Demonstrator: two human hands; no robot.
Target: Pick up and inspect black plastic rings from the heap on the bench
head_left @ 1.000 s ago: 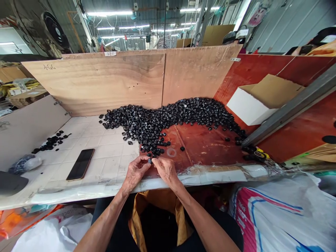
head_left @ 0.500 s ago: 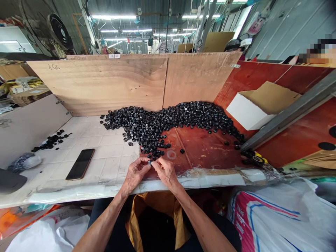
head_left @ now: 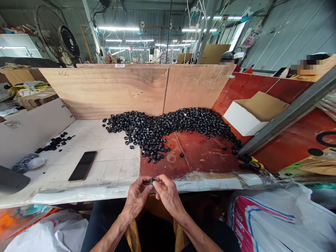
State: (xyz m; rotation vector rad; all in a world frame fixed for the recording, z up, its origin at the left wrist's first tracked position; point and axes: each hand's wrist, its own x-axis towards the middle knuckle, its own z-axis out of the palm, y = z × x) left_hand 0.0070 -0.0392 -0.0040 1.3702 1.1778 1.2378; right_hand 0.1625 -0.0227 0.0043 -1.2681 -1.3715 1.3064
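Note:
Between my two hands is a small black plastic cap-like part (head_left: 151, 181), pinched at the front edge of the bench. My left hand (head_left: 138, 196) is closed on its left side with thumb and forefinger. My right hand (head_left: 167, 194) grips the same part from the right, its fingertips close to the left ones. Beyond them a large heap of like black parts (head_left: 147, 131) spreads along the back board and over the red surface. One loose black part (head_left: 181, 154) lies apart on the red board.
A phone (head_left: 82, 166) lies on the white left surface, near a small group of black pieces (head_left: 56, 142) and a plastic bag (head_left: 28, 162). To the right are an open white carton (head_left: 245, 117) and a slanting metal bar (head_left: 283, 117). Below the bench hangs a yellowish open sack (head_left: 133, 236).
Both hands have drawn back from the heap toward my body, over the bench's front edge, still holding the small black part. The camera view has tilted up slightly.

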